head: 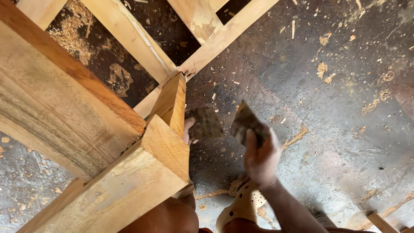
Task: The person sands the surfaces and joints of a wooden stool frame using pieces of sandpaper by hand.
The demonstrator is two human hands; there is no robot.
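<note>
Sandpaper piece (246, 123) in right hand (261, 159) — grip closed on it, left hand's (188, 129) grip hidden behind wooden frame (129, 172), dusty concrete floor (336, 108)

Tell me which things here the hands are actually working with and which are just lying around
In hand:
right hand gripping a dark scrap piece
left hand, mostly hidden behind the wooden frame, by another dark scrap piece

Lying about:
sawdust and chips on the floor
cream perforated shoe
wood offcut
</note>
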